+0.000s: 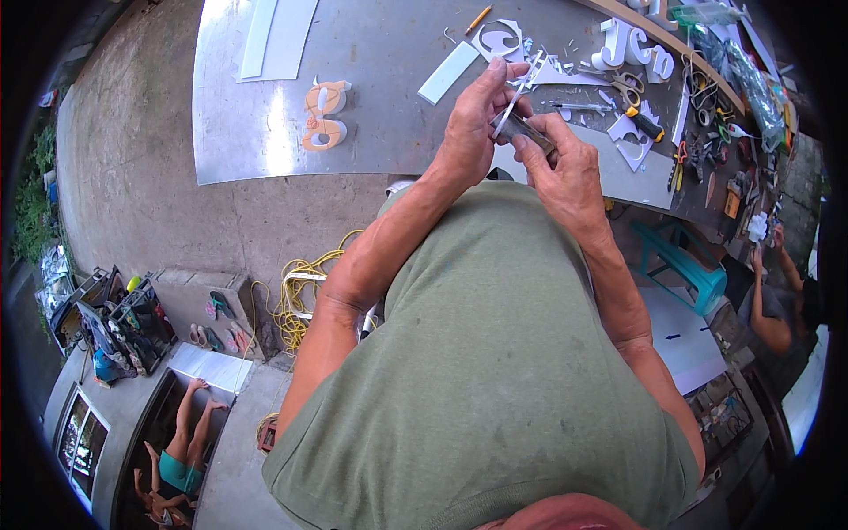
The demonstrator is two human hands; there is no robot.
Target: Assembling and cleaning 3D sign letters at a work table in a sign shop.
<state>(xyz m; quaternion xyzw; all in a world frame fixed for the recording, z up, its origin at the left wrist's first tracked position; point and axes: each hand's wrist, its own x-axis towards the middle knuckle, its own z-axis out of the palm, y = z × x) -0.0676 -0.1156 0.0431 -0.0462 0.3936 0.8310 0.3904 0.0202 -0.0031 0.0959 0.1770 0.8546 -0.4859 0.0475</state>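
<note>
Now both hands' fingers clamped on white strip (517,97), long axis up-right.

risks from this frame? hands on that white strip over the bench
1. The left hand pinches the thin white strip close to where the right hand holds a dark-handled tool; a slip could probably nick the fingers.
2. The work is held in the air above the metal sheet, unsupported, so the strip may flex or snap.
3. Scissors and offcuts clutter the bench nearby; a dropped piece could get lost.
</note>
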